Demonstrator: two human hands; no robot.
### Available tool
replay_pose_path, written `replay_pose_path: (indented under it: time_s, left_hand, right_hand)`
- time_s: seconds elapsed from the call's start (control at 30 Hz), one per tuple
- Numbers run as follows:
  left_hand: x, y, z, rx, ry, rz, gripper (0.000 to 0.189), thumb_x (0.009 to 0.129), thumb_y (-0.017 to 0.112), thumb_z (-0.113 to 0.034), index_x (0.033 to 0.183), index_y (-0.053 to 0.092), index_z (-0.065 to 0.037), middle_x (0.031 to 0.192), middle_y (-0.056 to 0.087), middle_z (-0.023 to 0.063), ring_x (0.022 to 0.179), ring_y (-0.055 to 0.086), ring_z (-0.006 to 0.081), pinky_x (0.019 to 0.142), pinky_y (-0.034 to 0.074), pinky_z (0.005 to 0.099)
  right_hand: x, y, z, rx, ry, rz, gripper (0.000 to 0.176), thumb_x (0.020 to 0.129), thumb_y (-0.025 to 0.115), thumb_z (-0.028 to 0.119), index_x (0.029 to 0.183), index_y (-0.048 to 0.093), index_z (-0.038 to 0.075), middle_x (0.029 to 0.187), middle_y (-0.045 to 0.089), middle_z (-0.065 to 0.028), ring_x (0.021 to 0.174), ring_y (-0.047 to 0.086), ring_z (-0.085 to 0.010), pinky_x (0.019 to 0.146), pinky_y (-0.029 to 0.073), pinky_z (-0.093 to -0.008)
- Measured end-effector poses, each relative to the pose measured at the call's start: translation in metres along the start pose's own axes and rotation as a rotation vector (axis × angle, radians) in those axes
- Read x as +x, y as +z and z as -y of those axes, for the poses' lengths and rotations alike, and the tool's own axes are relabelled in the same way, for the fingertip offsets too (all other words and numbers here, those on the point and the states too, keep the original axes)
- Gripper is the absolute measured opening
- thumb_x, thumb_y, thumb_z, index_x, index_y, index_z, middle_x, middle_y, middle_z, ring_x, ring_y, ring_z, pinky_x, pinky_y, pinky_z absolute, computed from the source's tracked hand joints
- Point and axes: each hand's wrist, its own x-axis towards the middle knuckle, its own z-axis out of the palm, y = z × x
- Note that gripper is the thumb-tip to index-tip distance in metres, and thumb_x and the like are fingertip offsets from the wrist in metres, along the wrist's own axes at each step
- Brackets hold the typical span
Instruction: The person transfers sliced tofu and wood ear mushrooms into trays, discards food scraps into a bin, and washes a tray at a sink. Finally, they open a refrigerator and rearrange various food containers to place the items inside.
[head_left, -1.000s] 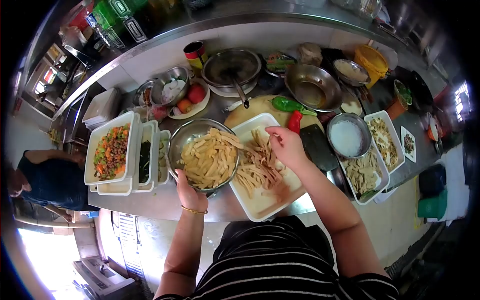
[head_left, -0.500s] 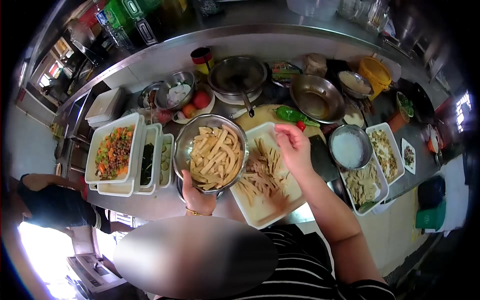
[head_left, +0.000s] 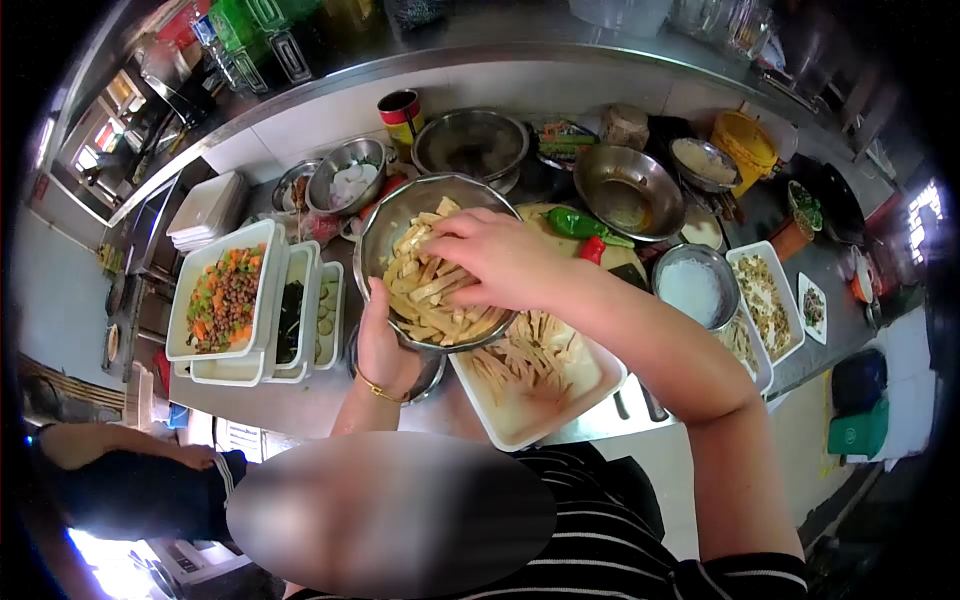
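Observation:
My left hand (head_left: 388,345) holds a metal bowl (head_left: 385,205) at its near left side, thumb up along the wall. The bowl is tilted above the counter and full of pale tan food strips (head_left: 435,310). Inside it, my right hand (head_left: 490,255) has its fingers curled over the strips; the fingertips are partly hidden among them. Just below and to the right of the bowl, a white tray (head_left: 590,385) bears more, thinner-looking strips (head_left: 525,355). The bowl overlaps the tray's far left corner.
White bins of diced vegetables (head_left: 228,300) stand at the left. Behind are a wok-like pan (head_left: 632,190), a green pepper (head_left: 575,226) and a red pepper (head_left: 592,250). A bowl of white liquid (head_left: 692,288) sits at the right. Another person (head_left: 130,480) is at the lower left.
My right hand has moved left from above the tray into the bowl, onto the strips. The bowl has shifted slightly up and right and tilted. The other person has moved.

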Motion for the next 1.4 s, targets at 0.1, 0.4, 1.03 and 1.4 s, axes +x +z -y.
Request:
replay_pose_path:
  time_s: [0.1, 0.4, 1.03, 1.4]
  left_hand:
    - [0.003, 0.009, -0.012, 0.069, 0.006, -0.015, 0.057, 0.099, 0.031, -0.044, 0.137, 0.033, -0.002, 0.136, 0.043, 0.0138, 0.122, 0.047, 0.0285, 0.101, 0.041, 0.0427]
    - [-0.003, -0.034, 0.007, 0.029, -0.087, -0.105, 0.057, 0.098, 0.033, -0.047, 0.137, 0.036, -0.005, 0.137, 0.043, 0.0114, 0.123, 0.045, 0.0275, 0.104, 0.036, 0.0420]
    - [-0.022, -0.043, 0.060, -0.030, -0.190, -0.267, 0.036, 0.094, 0.054, -0.025, 0.126, 0.045, -0.011, 0.122, 0.055, 0.0062, 0.110, 0.055, 0.0231, 0.091, 0.048, 0.0411]
    - [-0.056, -0.088, 0.028, 0.124, -0.011, -0.429, 0.049, 0.090, 0.051, -0.032, 0.130, 0.045, -0.004, 0.129, 0.053, 0.0103, 0.117, 0.052, 0.0260, 0.097, 0.043, 0.0412]
  right_hand:
    - [0.020, 0.005, 0.007, -0.089, -0.011, -0.018, 0.074, 0.063, 0.075, 0.039, 0.128, 0.050, 0.015, 0.130, 0.047, -0.0160, 0.114, 0.048, -0.0371, 0.091, 0.045, -0.0425]
    - [0.032, 0.040, 0.002, 0.069, 0.208, 0.295, 0.044, 0.069, 0.070, 0.028, 0.109, 0.056, 0.016, 0.108, 0.056, -0.0134, 0.092, 0.059, -0.0347, 0.076, 0.050, -0.0449]
    - [-0.021, 0.073, -0.021, -0.082, 0.329, 0.088, 0.029, 0.078, 0.064, 0.037, 0.079, 0.059, 0.008, 0.077, 0.061, -0.0126, 0.068, 0.063, -0.0332, 0.059, 0.049, -0.0454]
    - [-0.117, 0.070, -0.002, 0.046, 0.368, -0.504, 0.026, 0.079, 0.068, 0.030, 0.095, 0.063, 0.009, 0.085, 0.063, -0.0118, 0.070, 0.060, -0.0259, 0.061, 0.047, -0.0356]
